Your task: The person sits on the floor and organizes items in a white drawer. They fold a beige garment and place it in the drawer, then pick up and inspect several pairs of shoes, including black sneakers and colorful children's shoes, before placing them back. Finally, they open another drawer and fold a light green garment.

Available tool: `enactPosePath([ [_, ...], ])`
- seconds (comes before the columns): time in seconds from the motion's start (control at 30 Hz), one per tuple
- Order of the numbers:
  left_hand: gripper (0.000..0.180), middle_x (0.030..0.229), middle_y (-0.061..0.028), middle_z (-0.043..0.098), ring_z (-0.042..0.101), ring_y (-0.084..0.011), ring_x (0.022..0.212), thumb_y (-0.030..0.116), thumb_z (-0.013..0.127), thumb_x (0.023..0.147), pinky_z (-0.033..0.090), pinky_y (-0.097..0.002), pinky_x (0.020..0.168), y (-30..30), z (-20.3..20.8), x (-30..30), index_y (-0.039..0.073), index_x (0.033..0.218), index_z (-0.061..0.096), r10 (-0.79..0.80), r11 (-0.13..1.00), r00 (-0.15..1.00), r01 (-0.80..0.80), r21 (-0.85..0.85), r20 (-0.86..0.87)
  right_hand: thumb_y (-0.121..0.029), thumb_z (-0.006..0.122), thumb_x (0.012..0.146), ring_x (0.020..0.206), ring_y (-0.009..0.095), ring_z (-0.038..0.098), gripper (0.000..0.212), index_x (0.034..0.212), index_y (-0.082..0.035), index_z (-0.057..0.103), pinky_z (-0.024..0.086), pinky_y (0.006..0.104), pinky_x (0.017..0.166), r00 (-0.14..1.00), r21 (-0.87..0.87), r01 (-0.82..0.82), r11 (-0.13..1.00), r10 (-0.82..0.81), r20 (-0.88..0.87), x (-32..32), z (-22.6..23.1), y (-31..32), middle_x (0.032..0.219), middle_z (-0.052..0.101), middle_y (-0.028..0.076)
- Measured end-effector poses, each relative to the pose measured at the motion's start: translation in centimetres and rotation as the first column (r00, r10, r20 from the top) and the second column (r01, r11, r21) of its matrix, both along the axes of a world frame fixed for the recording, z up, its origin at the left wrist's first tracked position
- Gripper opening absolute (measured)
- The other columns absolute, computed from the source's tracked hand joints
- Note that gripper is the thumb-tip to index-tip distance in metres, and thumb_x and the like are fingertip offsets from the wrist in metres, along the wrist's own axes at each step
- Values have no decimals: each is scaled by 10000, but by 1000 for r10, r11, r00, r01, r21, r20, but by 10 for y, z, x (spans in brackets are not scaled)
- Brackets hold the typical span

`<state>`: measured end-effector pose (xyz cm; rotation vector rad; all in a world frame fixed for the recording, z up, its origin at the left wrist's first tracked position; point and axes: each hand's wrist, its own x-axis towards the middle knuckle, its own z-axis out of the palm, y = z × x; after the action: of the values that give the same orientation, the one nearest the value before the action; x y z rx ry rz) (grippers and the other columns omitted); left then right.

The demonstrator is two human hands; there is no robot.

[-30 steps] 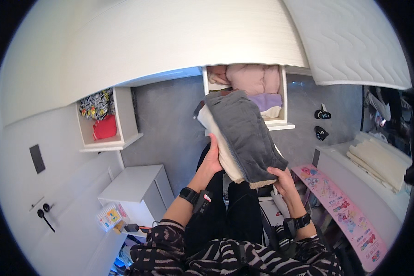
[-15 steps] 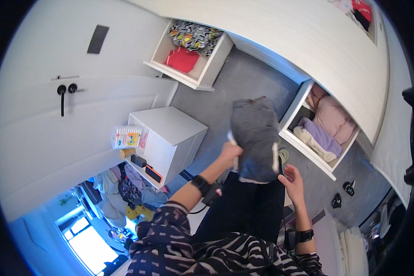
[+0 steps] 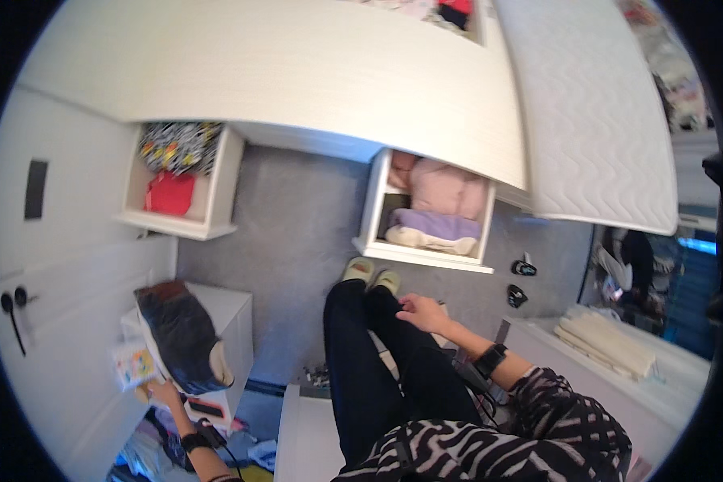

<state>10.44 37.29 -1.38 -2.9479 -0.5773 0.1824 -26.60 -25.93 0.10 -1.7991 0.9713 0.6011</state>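
Note:
A folded dark grey garment point(image 3: 183, 341) with a brown end and a pale edge is at the left, over the small white cabinet point(image 3: 234, 313). My left hand point(image 3: 165, 394) grips its near edge, fingers partly hidden by the cloth; I cannot tell whether the garment rests on the cabinet top. Beside it are a clear pack of cotton swabs point(image 3: 133, 365) and a black device with an orange edge point(image 3: 206, 407). Over my right thigh, my right hand point(image 3: 426, 313) is empty, its fingers loosely bent and not closed into a fist.
Two drawers stand pulled out: the left drawer point(image 3: 221, 197) holds patterned and red clothes, the right drawer point(image 3: 426, 257) pink, purple and cream ones. A white door point(image 3: 80, 313) is at far left, a mattress point(image 3: 594, 120) at upper right. Black shoes point(image 3: 523, 267) lie on the floor.
My left hand has carried the grey garment from in front of my legs leftward to the white cabinet. The view has turned, and my right hand is now over my right thigh.

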Motion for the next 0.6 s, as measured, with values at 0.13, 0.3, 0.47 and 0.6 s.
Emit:
enactPosePath([
  [0.13, 676, 1145, -229, 551, 556, -368, 1021, 144, 741, 691, 420, -408, 906, -147, -54, -6, -10, 1262, 414, -328, 820, 942, 250, -515, -66, -274, 676, 778, 854, 296, 638, 382, 1056, -21, 606, 499, 376, 756, 996, -8, 80, 997, -80, 26, -12, 3, -12, 904, 665, 145],
  [0.3, 673, 1148, -223, 541, 589, -293, 957, 138, 724, 712, 483, -354, 783, -346, -63, -28, 23, 1293, 405, -640, 588, 749, 338, -735, -168, -255, 679, 783, 868, 274, 636, 381, 1070, -20, 594, 500, 363, 773, 958, -79, 284, 956, -278, 71, -58, 17, -37, 925, 663, 139],
  [0.47, 647, 1120, -207, 547, 587, -266, 839, 140, 718, 723, 481, -352, 770, -478, -40, -31, 31, 1286, 419, -798, 500, 578, 478, -722, -169, -251, 681, 791, 876, 255, 635, 365, 1064, -24, 595, 500, 353, 781, 852, -122, 524, 843, -520, 67, -131, 25, -51, 936, 660, 130],
  [0.6, 598, 1065, -196, 580, 604, -268, 823, 147, 720, 726, 485, -358, 743, -578, -29, -58, 30, 1247, 453, -903, 397, 393, 608, -688, -174, -258, 689, 784, 870, 246, 635, 368, 1043, -13, 599, 501, 340, 775, 725, -82, 688, 721, -681, 97, -186, 17, -45, 933, 657, 131],
])
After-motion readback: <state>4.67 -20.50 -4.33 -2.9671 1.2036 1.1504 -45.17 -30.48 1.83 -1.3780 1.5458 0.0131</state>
